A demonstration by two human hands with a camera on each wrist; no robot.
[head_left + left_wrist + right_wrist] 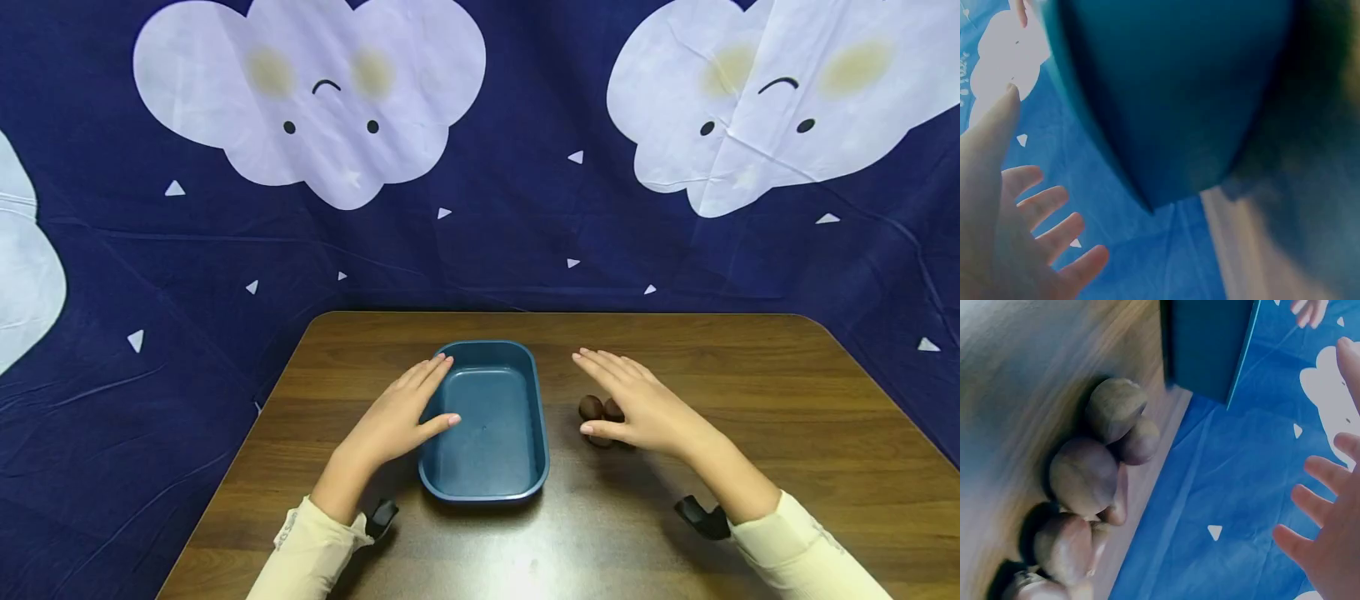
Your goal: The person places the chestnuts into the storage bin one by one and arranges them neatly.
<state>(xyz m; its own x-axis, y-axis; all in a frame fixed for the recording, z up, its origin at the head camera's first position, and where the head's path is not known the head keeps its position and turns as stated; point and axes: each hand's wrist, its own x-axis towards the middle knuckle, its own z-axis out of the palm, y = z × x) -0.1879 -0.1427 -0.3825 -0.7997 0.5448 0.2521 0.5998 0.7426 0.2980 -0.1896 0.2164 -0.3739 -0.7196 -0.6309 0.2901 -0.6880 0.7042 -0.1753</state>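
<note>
Head view: on the desk (750, 367), I see the tray (487, 450) near my left hand (393, 417), nuts (590, 407) below my right hand (648, 410), all fingers wide, empty. A bump could roll round nuts away.

Before me a blue rectangular box (489, 442) with rounded corners stands upright on the table (787, 400), open at the top, its long sides running away from me; my left hand (390, 418) hovers by its left rim. Right of it, well apart, several smooth brown chestnut-like nuts (1083, 476), unequal in size, lie bunched together, partly hidden beneath my right hand (645, 407), its fingers extended.
</note>
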